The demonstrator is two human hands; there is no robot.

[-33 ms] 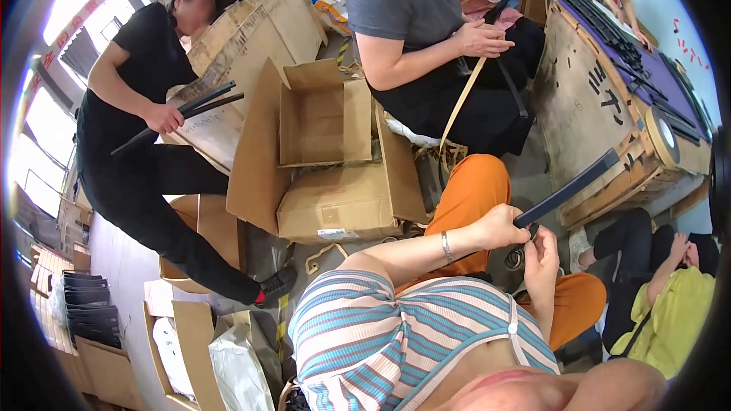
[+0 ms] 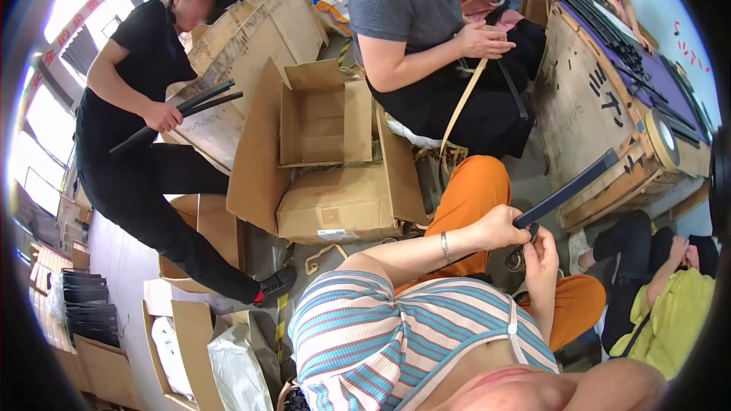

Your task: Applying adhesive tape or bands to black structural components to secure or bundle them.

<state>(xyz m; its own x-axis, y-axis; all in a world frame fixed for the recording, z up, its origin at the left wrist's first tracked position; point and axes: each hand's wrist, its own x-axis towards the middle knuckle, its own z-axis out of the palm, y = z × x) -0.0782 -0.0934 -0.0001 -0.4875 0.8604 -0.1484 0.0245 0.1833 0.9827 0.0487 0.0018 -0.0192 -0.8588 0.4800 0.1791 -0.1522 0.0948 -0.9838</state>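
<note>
One black strip (image 2: 569, 192) juts from the left hand (image 2: 501, 225) toward a crate edge (image 2: 629, 170).

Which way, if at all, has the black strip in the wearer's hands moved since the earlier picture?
No: the black strip shows no clear shift; its end overlaps the right-hand wooden crate at the same place.

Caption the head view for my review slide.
Left hand grips a black strip, the right hand at its lower end, an open cardboard box to the left.
</note>
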